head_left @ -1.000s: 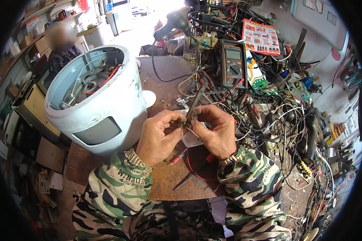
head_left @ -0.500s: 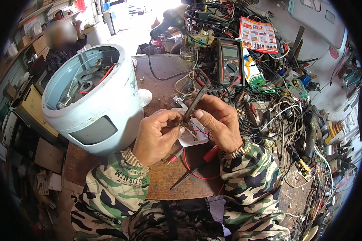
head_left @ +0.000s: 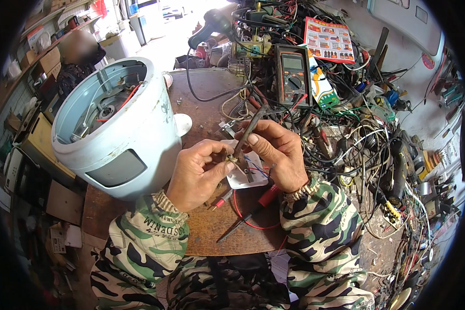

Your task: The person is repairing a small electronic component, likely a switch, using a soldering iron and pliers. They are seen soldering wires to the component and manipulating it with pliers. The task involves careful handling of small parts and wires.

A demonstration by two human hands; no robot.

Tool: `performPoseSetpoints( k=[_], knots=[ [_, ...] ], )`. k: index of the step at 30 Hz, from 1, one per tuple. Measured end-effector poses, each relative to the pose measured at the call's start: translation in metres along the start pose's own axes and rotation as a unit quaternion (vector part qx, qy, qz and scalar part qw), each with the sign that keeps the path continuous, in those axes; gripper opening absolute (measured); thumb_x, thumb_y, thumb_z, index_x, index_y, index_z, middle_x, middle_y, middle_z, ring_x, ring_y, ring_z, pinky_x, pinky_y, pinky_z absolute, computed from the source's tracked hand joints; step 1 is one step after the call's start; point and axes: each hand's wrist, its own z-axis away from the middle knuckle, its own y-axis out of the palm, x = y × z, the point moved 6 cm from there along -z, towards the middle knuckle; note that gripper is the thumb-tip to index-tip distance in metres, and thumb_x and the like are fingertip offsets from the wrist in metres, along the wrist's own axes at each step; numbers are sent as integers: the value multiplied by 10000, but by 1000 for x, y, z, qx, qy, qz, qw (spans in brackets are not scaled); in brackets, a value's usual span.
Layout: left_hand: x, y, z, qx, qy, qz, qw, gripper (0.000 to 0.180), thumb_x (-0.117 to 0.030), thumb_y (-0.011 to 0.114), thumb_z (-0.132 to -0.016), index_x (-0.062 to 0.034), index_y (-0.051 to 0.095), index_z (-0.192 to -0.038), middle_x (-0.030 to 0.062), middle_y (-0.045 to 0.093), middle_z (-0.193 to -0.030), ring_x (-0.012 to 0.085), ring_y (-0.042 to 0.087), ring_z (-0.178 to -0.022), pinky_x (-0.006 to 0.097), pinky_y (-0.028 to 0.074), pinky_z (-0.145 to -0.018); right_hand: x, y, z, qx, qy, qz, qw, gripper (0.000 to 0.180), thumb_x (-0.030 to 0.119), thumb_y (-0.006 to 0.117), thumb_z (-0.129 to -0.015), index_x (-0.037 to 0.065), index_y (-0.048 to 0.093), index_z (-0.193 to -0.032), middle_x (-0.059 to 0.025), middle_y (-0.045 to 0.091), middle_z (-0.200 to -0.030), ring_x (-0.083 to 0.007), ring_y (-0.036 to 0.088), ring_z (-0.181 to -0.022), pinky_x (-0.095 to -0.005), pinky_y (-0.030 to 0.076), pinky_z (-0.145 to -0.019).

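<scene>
My left hand (head_left: 197, 174) pinches a small brass-coloured part (head_left: 233, 157) between thumb and fingertips; a thin light wire runs down from it. My right hand (head_left: 283, 155) grips a slim, dark, flat metal tool (head_left: 252, 125). The tool slants down to the left, its lower end at the small part; I cannot make out whether they touch. Beneath both hands lies a shallow white plastic tray (head_left: 238, 181) with thin blue and red wires. Nearer me, a red-handled test probe (head_left: 267, 196) and a second red-tipped lead (head_left: 221, 201) rest on the wooden bench.
A large pale blue round housing (head_left: 163, 119) stands at left, its top open on wires and metal parts. A multimeter (head_left: 293, 77) leans among tangled cables (head_left: 356, 139) at right. Behind it hangs a dark heat-gun-shaped tool (head_left: 214, 28). Another person (head_left: 80, 57) is at far left.
The tool's lower end has shifted slightly left and down, and the brass-coloured part shows more clearly. Both hands keep their grips. The far person's raised hand has come down.
</scene>
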Motion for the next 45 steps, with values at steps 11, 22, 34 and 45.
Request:
performPoseSetpoints(
  k=[11, 22, 34, 45],
  knots=[
    [-2, -6, -2, -21, 17, 1, 1000, 229, -11, 678, -908, 55, 635, -1124, 49, 681, -963, 61, 623, -833, 204, 515, -727, -3, 6, 4, 76, -14, 81, 994, 455, -40, 690, -837, -60, 558, -1272, -79, 666, -1098, -149, 622, -998, -308, 501, -916],
    [-2, -3, -2, 12, 3, 2, 1000, 224, -6, 681, -905, 43, 623, -1117, 49, 666, -993, 66, 626, -867, 218, 529, -752, -2, 11, 8, 69, 5, 66, 995, 351, -17, 688, -861, -49, 609, -1201, -85, 684, -1083, -173, 646, -1032, -331, 503, -941],
    [0, -2, -1, 6, 10, -29, 1000, 219, 32, 670, -895, 60, 611, -1104, 69, 644, -1015, 98, 632, -922, 250, 537, -786, -6, 9, 9, 75, 21, 95, 992, 390, -25, 664, -879, -66, 586, -1259, -111, 682, -1150, -177, 639, -1090, -320, 511, -936],
    [-2, -2, 0, 13, 21, -49, 998, 214, -7, 657, -927, 42, 600, -1127, 13, 622, -1007, 41, 588, -871, 198, 500, -749, -4, 11, 10, 74, 48, 65, 994, 391, -20, 631, -904, -81, 565, -1284, -106, 678, -1164, -166, 625, -1106, -313, 498, -958]
  ],
)
